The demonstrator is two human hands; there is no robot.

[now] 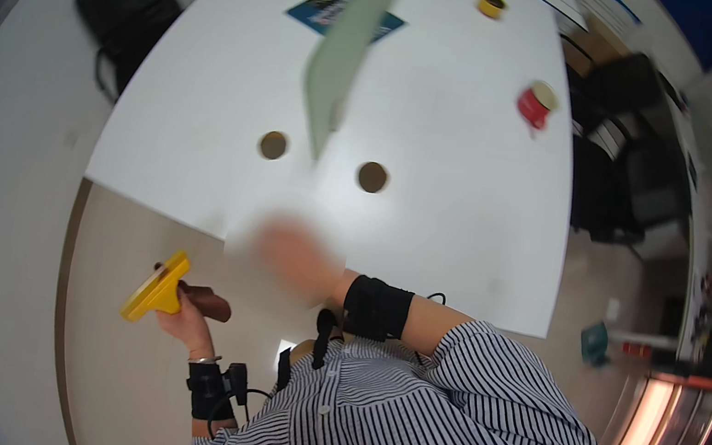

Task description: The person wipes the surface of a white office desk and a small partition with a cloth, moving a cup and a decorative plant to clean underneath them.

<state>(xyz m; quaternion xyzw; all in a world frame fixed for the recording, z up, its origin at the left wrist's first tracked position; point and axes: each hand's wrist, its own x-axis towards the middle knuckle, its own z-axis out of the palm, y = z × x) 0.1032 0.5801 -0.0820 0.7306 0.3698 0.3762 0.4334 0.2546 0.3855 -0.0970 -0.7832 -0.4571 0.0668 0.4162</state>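
My left hand [188, 325] grips a yellow hand tool [155, 292] with a broad straight edge, likely a squeegee, held over the floor off the table's near edge. Beside those fingers is a brown object [208, 303]; its kind and whether the hand holds it are unclear. My right hand [299, 252] is at the near edge of the white table [451, 238], blurred so that its fingers cannot be made out. A greenish glass divider panel [348, 53] stands on the tabletop ahead of it.
Two round holes [273, 145] pierce the tabletop near the panel. A red mug [534, 105] is at the right, with a yellow tape roll [491, 6] farther back. A dark printed sheet [323, 8] lies by the panel. Black chairs [127, 11] flank the table.
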